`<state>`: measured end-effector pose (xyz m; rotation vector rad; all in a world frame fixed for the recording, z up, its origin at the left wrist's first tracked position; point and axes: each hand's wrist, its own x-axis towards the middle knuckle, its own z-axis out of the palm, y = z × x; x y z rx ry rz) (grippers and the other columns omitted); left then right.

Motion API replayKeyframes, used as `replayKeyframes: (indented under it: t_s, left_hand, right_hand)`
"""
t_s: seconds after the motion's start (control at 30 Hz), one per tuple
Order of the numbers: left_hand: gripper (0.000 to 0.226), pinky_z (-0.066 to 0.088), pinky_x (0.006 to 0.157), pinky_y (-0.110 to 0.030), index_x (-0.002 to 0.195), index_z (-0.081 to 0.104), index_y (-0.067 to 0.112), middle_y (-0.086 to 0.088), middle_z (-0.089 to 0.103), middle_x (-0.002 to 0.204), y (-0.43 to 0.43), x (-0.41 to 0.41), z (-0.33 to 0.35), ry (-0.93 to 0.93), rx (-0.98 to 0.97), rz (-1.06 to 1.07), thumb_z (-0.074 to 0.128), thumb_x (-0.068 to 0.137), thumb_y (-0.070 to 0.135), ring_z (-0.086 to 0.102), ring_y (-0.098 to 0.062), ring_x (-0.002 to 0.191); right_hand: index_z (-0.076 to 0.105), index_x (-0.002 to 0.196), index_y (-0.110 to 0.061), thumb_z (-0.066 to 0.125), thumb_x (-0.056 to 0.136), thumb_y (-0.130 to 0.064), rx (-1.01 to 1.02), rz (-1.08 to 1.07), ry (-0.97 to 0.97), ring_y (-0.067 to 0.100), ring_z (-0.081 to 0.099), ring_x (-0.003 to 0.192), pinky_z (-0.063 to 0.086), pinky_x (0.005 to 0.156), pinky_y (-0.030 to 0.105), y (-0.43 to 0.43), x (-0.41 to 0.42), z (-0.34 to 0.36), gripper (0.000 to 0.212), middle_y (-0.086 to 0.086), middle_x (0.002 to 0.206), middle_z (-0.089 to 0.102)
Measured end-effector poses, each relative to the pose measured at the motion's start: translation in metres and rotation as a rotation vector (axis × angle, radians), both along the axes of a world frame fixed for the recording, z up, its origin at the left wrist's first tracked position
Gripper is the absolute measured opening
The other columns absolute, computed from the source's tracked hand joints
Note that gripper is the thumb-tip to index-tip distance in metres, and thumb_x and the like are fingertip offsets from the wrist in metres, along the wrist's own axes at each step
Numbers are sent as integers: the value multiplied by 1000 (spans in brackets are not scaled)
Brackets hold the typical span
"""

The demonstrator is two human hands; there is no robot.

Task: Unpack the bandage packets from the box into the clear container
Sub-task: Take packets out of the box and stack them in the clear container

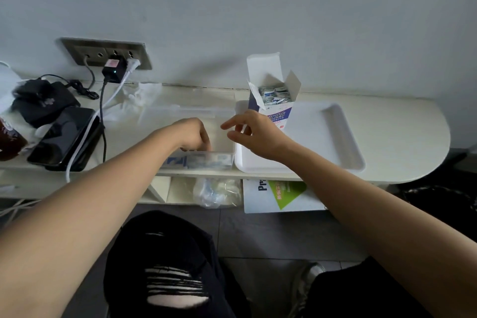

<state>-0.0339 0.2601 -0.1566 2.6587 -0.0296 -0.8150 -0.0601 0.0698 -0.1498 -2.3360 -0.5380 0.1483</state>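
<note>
The clear container sits on the white shelf in the middle, with several blue-and-white bandage packets lying along its near wall. My left hand reaches down inside it, fingers bent downward; their tips are hidden, so I cannot tell whether they hold a packet. My right hand hovers over the container's right edge, fingers loosely spread and holding nothing. Just behind that hand stands the white-and-blue box, flaps open, with several packets in the box showing at the top.
The box stands on a white tray at the right. At the left are a black tablet, cables, a black pouch and a wall socket strip. Crumpled plastic lies behind the container. My knees are below the shelf.
</note>
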Motion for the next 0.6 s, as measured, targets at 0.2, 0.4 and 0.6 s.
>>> replayKeyframes:
  t_s: [0.2, 0.4, 0.6]
  left_hand:
    - [20, 48, 84, -33, 95, 74, 18, 0, 70, 99, -5, -5, 2, 31, -95, -46, 66, 88, 35, 61, -19, 92]
    - [37, 41, 89, -32, 98, 70, 19, 0, 63, 102, -12, -9, 6, 98, -98, -81, 47, 96, 48, 56, -19, 95]
    - [47, 45, 77, -30, 105, 68, 11, -4, 68, 101, -12, -13, 12, 12, -217, 5, 32, 102, 42, 61, -16, 83]
  right_hand:
    - [69, 111, -23, 60, 91, -24, -10, -5, 18, 2, 54, 68, 39, 66, 13, -2, 1, -3, 22, -5, 90, 56]
    - [64, 116, -24, 62, 90, -22, 48, -14, 94, 10, 60, 71, 40, 65, 17, -4, 1, -13, 27, 0, 92, 61]
    - [66, 111, -17, 59, 91, -15, 143, -25, 102, 17, 67, 69, 51, 61, 20, -12, 0, -5, 21, -1, 86, 65]
